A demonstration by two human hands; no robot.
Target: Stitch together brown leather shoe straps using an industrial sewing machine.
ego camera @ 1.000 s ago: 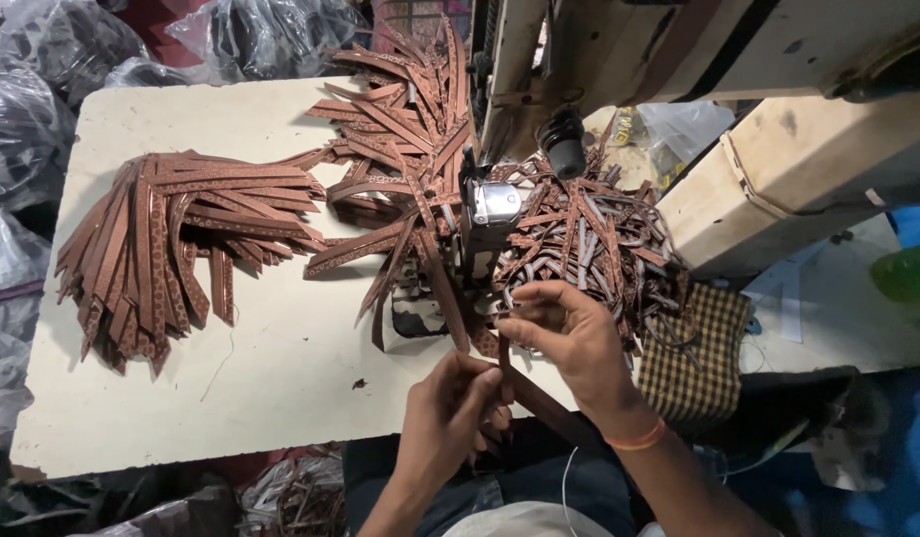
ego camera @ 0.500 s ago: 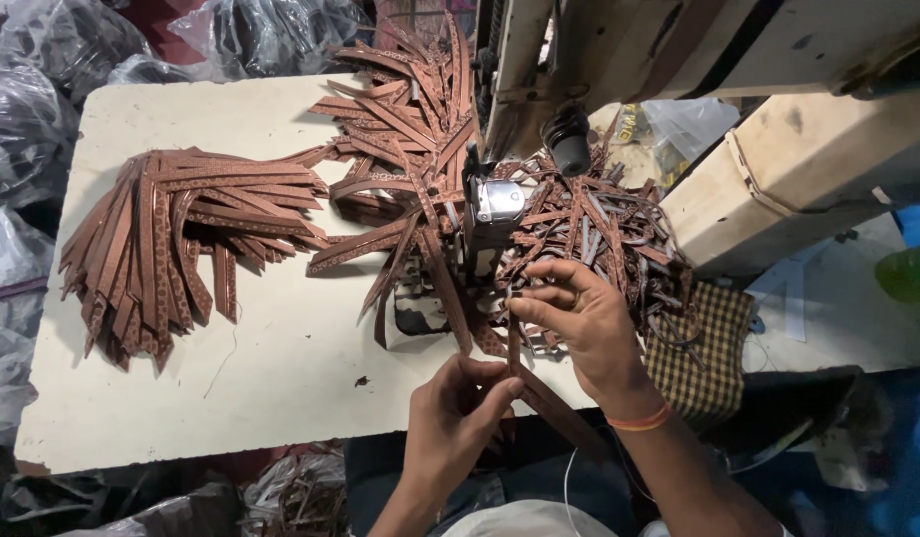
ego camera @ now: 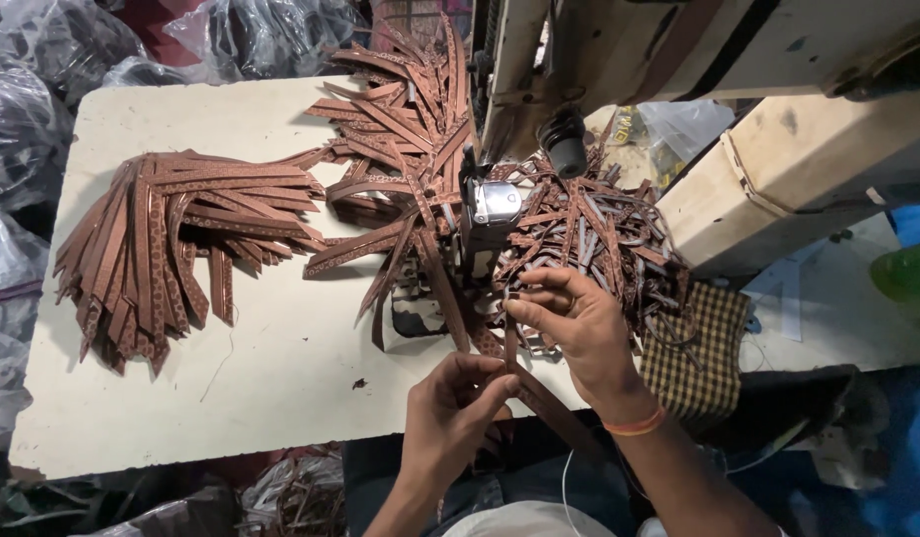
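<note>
Cream-white and scuffed, the work table [ego camera: 231,378] carries a sewing machine [ego camera: 492,204] at its right-hand part, and we place everything from that machine. Just below it, toward us, we hold one brown strap [ego camera: 539,398] between both hands; its long axis runs diagonally, from the machine's foot down and to the right toward our lap. Our left hand [ego camera: 458,410] is closed, pinching the strap from its left side near the table's front edge, and our right hand [ego camera: 577,333] curls its fingers around the strap's upper end, nearer the machine than the left. So the strap lies between the two hands, touching both. We count three heaps of brown straps: one fanned pile [ego camera: 171,249] well left of the machine, one spread [ego camera: 400,139] just left of and behind it, one tangled heap [ego camera: 599,239] right of it. A checked cloth [ego camera: 703,348] lies below that heap. We see one machine and two hands.
</note>
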